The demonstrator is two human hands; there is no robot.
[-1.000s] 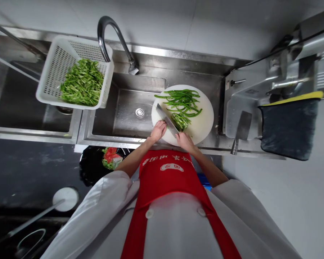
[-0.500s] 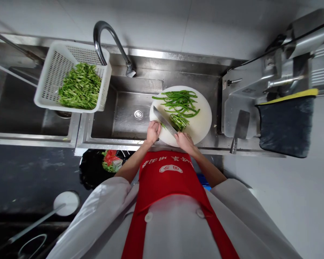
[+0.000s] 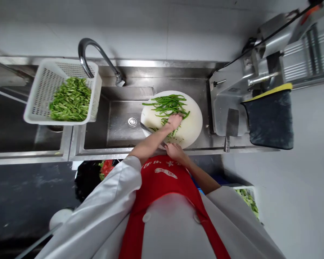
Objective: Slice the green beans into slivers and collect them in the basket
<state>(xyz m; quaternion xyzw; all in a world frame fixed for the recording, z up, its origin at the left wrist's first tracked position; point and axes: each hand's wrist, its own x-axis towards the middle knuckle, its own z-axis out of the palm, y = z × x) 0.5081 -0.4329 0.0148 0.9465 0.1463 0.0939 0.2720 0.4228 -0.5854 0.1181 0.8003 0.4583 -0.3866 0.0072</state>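
A round white cutting board (image 3: pixel 193 127) lies at the sink, with whole long green peppers (image 3: pixel 169 102) on its far side. Sliced green peppers (image 3: pixel 173 133) are heaped nearer to me, partly hidden under my left forearm. My left hand (image 3: pixel 175 121) reaches across the board, its fingers curled down on the near ends of the whole peppers. Close to the board's front edge, my right hand (image 3: pixel 174 150) is wrapped round the handle of a knife (image 3: pixel 145 127). The blade points to the far left, and my left forearm covers its middle.
A white perforated basket (image 3: pixel 31 117) holding cut green strips stands over the sinks at left, beside a curved faucet (image 3: pixel 82 50). Right of the board are a metal slicing machine (image 3: pixel 217 104), a cleaver (image 3: pixel 232 124) and a dark cloth (image 3: pixel 271 118). Below left sits a black bin bag (image 3: pixel 86 183).
My left hand has moved from the board's near left edge up and right onto the peppers. The knife has come nearer to me and left of the cut heap. The view has shifted.
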